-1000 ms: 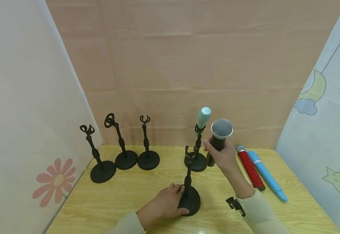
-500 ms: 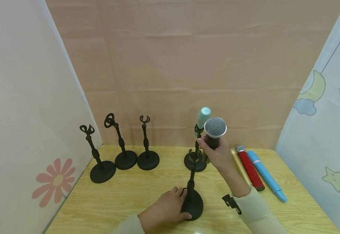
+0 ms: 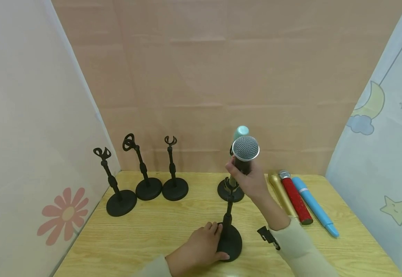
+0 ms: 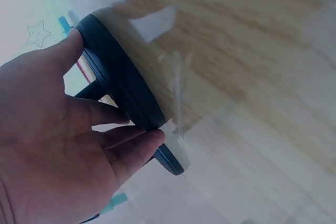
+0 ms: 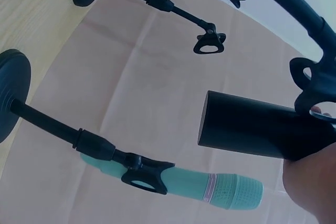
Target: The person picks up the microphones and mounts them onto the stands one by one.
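Observation:
My right hand [image 3: 252,184] grips a black microphone [image 3: 246,148] with a silver mesh head, tilted head-up over a short black microphone stand [image 3: 231,243]. In the right wrist view, the handle's butt end [image 5: 247,124] points away from the hand, close beside this stand's forked clip [image 5: 317,87]. My left hand [image 3: 202,244] holds the stand's round base, thumb on one side and fingers on the other, as the left wrist view shows at the base's rim [image 4: 121,72]. Behind, a teal microphone [image 5: 231,190] sits in another stand's clip, partly hidden in the head view.
Three black stands with bare clips, a left one [image 3: 121,202], a middle one [image 3: 149,188] and a right one [image 3: 175,188], stand at the back left. A gold microphone [image 3: 284,194], a red one [image 3: 297,202] and a blue one [image 3: 315,207] lie at the right. Printed walls flank the table.
My right hand has carried the black microphone leftward, over the front stand, so it now overlaps the teal one. My left hand has shifted the stand slightly right and nearer.

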The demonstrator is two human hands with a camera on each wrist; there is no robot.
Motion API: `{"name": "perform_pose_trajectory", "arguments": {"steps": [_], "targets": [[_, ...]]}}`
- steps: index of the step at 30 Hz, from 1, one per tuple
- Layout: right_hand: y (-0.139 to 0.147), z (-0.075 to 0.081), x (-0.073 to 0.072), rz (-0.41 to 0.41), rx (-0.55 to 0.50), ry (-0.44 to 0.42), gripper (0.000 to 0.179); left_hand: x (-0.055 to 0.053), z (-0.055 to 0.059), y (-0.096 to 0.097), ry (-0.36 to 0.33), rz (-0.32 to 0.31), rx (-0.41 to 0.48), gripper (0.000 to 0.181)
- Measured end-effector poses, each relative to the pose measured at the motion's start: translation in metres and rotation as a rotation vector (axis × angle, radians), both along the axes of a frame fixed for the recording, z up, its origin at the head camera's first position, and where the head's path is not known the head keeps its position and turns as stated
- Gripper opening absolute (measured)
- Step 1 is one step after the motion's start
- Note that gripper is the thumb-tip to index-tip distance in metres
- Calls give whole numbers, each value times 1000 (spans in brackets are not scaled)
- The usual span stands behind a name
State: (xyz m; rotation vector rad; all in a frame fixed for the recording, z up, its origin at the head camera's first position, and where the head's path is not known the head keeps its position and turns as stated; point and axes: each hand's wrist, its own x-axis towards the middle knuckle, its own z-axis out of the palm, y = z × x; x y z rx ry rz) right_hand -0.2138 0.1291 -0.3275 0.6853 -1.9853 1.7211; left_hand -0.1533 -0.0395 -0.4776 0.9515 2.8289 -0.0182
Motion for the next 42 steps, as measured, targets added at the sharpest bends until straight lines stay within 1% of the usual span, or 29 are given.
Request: {"name": "perform_pose_trajectory", "arguments": {"steps": [3, 8, 12, 16, 18, 20, 22, 25, 27, 29, 32, 35, 38, 42], "targets": [[-1, -1, -2, 53, -4, 33, 20, 2, 1, 3, 13, 6, -34, 90], [-5, -3, -4, 157, -46, 87, 17, 2, -2, 6, 22, 13, -78, 92], [-8, -6, -4, 185, -29, 118, 14, 1, -3, 7, 33, 17, -114, 93], [-12, -11, -4, 187, -1, 139, 15, 0, -3, 8, 34, 27, -140, 93], [-13, -13, -3, 197, -5, 145, 16, 1, -2, 8, 40, 29, -149, 94], [-13, -13, -2, 200, -3, 138, 19, 1, -1, 8, 47, 29, -153, 94], [-11, -13, -1, 189, 23, 120, 23, 1, -2, 7, 55, 26, -152, 94], [-7, -13, 4, 148, 109, 44, 33, 0, -4, 7, 53, 21, -144, 95], [-4, -13, 6, 115, 188, 19, 41, 0, -5, 7, 54, 19, -142, 95], [-2, -12, 7, 105, 250, 5, 48, 0, -6, 7, 58, 15, -146, 95], [1, -13, 6, 109, 313, 39, 54, 1, -5, 6, 67, 13, -148, 95], [2, -15, 4, 124, 327, 51, 55, 2, -3, 6, 66, 12, -143, 94], [2, -17, 3, 126, 317, 52, 53, 3, -1, 6, 67, 11, -138, 94], [0, -20, 0, 106, 306, 90, 49, 4, 0, 6, 75, 10, -130, 93]]}}
